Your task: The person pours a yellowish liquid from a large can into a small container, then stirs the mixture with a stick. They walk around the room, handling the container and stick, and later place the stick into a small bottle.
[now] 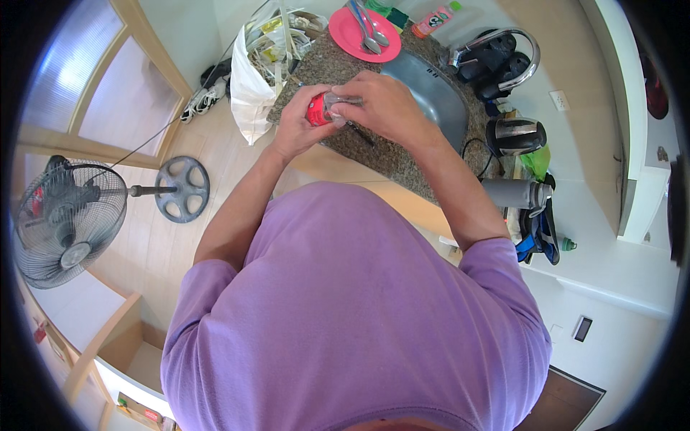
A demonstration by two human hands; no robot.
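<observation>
Above the granite worktop's front edge, my left hand (293, 123) is wrapped round a small container with a red label (316, 110). My right hand (382, 104) reaches across to its upper end, fingers and thumb closed on a clear, greyish part there. Whether that part is a lid or wrapping I cannot tell. Just below the hands, a thin dark object (361, 135) lies on the worktop (381, 154). Beyond them a pink plate (343, 39) bears metal spoons (372, 34).
The steel sink (449, 108) and curved tap (533, 57) are right of my hands. A white bag (250, 108) stuffed with packaging stands left. An electric kettle (516, 136) and a grey bottle (512, 192) stand further right. A fan (68, 223) occupies the floor at left.
</observation>
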